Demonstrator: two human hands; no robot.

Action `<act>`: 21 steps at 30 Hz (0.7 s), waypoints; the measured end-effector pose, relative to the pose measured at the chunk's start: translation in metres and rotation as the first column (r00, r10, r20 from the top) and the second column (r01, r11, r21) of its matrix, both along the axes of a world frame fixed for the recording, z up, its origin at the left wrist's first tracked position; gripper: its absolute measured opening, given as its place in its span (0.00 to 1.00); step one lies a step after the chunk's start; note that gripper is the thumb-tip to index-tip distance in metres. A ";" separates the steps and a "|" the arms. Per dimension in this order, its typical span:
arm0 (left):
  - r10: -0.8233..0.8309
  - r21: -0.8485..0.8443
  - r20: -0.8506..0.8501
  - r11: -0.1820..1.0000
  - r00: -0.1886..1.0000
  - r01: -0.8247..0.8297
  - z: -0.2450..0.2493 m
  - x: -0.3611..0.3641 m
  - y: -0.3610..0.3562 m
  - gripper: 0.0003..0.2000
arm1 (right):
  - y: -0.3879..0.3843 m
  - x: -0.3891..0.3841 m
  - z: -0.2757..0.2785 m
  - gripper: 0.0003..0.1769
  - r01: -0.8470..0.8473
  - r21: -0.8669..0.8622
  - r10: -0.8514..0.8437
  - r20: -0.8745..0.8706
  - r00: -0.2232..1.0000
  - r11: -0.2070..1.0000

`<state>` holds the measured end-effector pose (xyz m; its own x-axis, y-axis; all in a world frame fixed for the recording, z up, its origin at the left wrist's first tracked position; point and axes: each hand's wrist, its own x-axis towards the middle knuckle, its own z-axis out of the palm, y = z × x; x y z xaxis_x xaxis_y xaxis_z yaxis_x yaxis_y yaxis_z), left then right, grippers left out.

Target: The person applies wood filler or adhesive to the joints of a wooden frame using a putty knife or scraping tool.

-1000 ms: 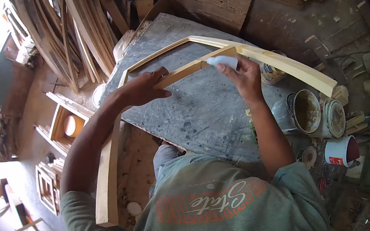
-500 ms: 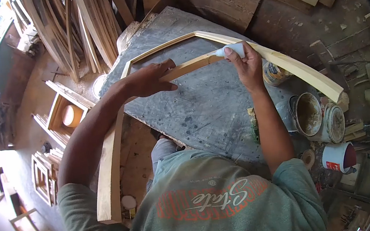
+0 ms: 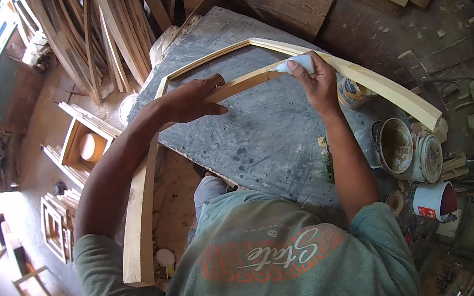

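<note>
A pale wooden frame [image 3: 379,80] with angled sides lies over the grey worktable [image 3: 267,150], one leg running down past my left arm. Across its middle spans a wooden crosspiece [image 3: 245,82]. My left hand [image 3: 191,101] grips this crosspiece, fingers over the far side and thumb along the near side. In my right hand [image 3: 320,83] is a small white squeeze bottle [image 3: 301,65], tipped sideways between thumb and fingers. Its thin nozzle points left, right at a mark on the crosspiece near its right end.
Beyond the table's right side stand a labelled tin [image 3: 353,93], a stained bucket [image 3: 395,146] and a white-and-red pot [image 3: 433,202]. Long boards [image 3: 116,32] lean at the back left. Small wooden frames [image 3: 54,226] stand on the left, near an orange-yellow container [image 3: 92,147].
Hardly anything differs. The wooden frame's right end has shifted very slightly to the right, while both hands keep their holds and the nozzle stays at the same mark.
</note>
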<state>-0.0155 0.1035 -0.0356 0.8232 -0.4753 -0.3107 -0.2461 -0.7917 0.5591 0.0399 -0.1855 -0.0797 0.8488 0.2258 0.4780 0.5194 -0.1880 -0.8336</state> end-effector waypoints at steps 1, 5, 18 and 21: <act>0.004 0.010 -0.012 1.000 1.000 -0.004 0.001 0.000 0.000 0.26 | 0.000 -0.001 0.002 0.23 0.001 -0.010 -0.001 0.004 1.000 1.000; 0.013 -0.006 -0.009 1.000 1.000 -0.013 -0.004 0.001 0.002 0.26 | -0.001 0.000 0.001 0.22 0.003 -0.040 -0.003 0.006 1.000 0.999; 0.012 -0.023 0.012 1.000 1.000 -0.011 -0.006 0.000 0.002 0.25 | 0.000 0.000 0.000 0.23 -0.005 -0.026 0.005 0.002 1.000 1.000; 0.023 -0.021 0.006 1.000 1.000 -0.023 -0.006 0.001 0.002 0.24 | 0.000 0.000 0.000 0.23 -0.006 -0.025 0.006 -0.004 1.000 1.000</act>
